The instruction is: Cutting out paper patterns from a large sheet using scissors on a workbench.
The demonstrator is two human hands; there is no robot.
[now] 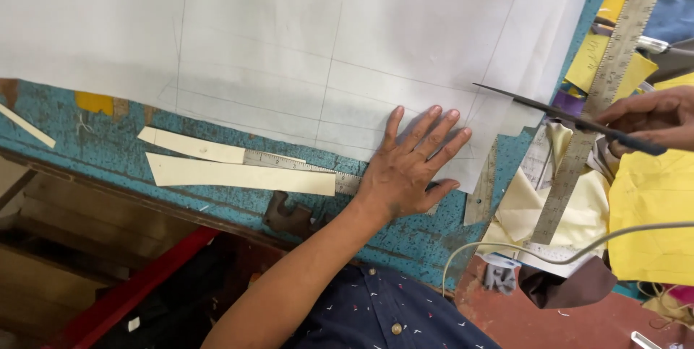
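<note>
**Flat palm on the sheet, scissors coming in from the edge**

We see the left hand (412, 168) spread open, fingers splayed and palm down, pressing on the near corner of a large white sheet (303, 38) that covers most of the teal table (217, 212). The sheet carries faint pencil lines, some running across and some slanting. The right hand (650, 121) is closed around the handles of a pair of dark scissors (557, 114), whose blades point left towards the sheet's right edge; whether the tip touches the sheet we cannot tell.

We judge the sheet to be thin, light and limp, likely to slide or buckle unless it is held flat, so the open palm near the edge looks like the sensible place to steady it. It would crease easily if pinched. The scissors look stiff and are held at the handle end.

A long metal ruler (593, 103) lies slanting at the right, passing under the scissors, over a heap of yellow cloth (650, 212). A second metal ruler (289, 162) lies on the table just beside the left wrist, partly covered by two cream paper strips (238, 175). A pale cable (578, 251) curves across the lower right, and a dark patterned shirt (376, 313) shows at the bottom
</note>
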